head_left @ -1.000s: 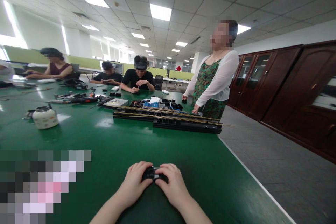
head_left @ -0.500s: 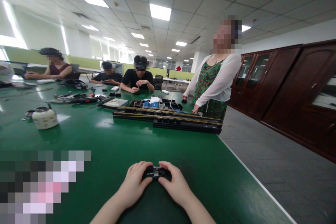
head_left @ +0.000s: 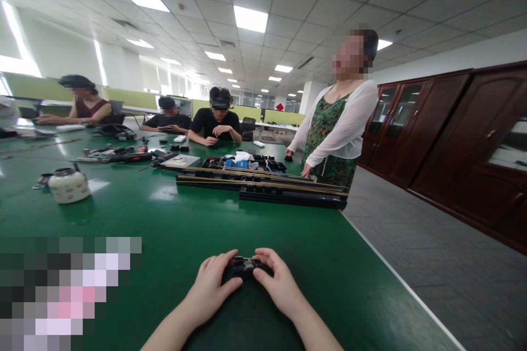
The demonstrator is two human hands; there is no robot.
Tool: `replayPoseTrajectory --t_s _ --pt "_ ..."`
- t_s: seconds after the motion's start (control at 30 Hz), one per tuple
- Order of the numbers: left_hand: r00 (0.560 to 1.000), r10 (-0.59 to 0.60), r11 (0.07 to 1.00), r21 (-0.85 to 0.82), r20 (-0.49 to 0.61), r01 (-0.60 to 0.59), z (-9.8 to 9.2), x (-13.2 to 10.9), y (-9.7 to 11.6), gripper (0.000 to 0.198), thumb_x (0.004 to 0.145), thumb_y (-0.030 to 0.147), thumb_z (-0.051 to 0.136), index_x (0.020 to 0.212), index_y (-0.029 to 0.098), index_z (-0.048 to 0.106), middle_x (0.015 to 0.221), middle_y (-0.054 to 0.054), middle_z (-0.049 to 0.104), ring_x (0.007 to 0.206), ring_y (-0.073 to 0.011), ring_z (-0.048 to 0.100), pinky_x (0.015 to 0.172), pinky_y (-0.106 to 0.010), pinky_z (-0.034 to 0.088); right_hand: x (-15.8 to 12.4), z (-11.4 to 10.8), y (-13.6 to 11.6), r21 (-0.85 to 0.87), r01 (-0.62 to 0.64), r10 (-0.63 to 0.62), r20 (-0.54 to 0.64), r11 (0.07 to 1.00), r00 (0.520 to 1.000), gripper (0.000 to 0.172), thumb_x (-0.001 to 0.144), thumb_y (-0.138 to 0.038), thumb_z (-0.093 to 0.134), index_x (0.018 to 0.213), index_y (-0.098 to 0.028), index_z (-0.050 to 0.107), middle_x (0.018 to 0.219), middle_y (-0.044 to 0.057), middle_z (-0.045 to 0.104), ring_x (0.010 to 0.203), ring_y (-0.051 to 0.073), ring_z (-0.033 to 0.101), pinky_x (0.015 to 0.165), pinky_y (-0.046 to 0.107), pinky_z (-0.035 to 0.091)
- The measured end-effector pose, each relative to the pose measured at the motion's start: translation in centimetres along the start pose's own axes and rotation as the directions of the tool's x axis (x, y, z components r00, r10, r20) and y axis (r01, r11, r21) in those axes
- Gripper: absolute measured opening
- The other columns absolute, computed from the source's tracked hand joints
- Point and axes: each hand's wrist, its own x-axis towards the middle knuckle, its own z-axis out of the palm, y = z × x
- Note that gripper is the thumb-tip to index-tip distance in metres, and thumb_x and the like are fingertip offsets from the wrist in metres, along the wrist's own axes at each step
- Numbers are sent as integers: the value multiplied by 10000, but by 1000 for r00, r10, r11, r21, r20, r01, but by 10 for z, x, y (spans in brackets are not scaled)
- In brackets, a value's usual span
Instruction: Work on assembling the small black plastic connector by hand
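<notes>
A small black part [head_left: 244, 265] with a light spot on top sits between my two hands, low in the head view, just above the green table [head_left: 173, 225]. My left hand [head_left: 212, 284] curls around its left end, fingers bent and thumb stretched under it. My right hand [head_left: 276, 282] pinches its right end with the fingertips. Both wrists rest on the tabletop.
Long black rails [head_left: 263, 189] lie across the table's middle, with trays of small parts behind. A white jar [head_left: 69, 185] stands at the left. A standing person [head_left: 337, 126] leans on the table's far right corner; three seated people work at the far side. Wooden cabinets [head_left: 465, 142] line the right wall.
My hands have opened slightly around the black part, so more of it shows, and they have shifted a little up the table. The standing person has moved slightly.
</notes>
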Motion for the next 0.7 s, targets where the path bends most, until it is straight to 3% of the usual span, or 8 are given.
replayPoseTrajectory --t_s 0.4,0.7 --pt "998 -60 997 -36 20 61 -2 -1 3 574 706 313 571 1254 236 419 1036 -50 639 1054 -243 507 974 -425 300 -2 0 -4 -20 23 -22 27 1000 999 293 705 -159 570 994 -199 539 1039 53 631 1043 185 561 981 373 366" --pt "999 23 1000 16 -32 -23 -2 0 3 329 726 274 559 1053 248 559 1066 -35 639 1034 -234 529 936 -397 354 -4 3 1 -125 46 -47 2 991 999 305 699 -151 555 997 -215 552 1051 29 626 1040 174 554 960 336 381"
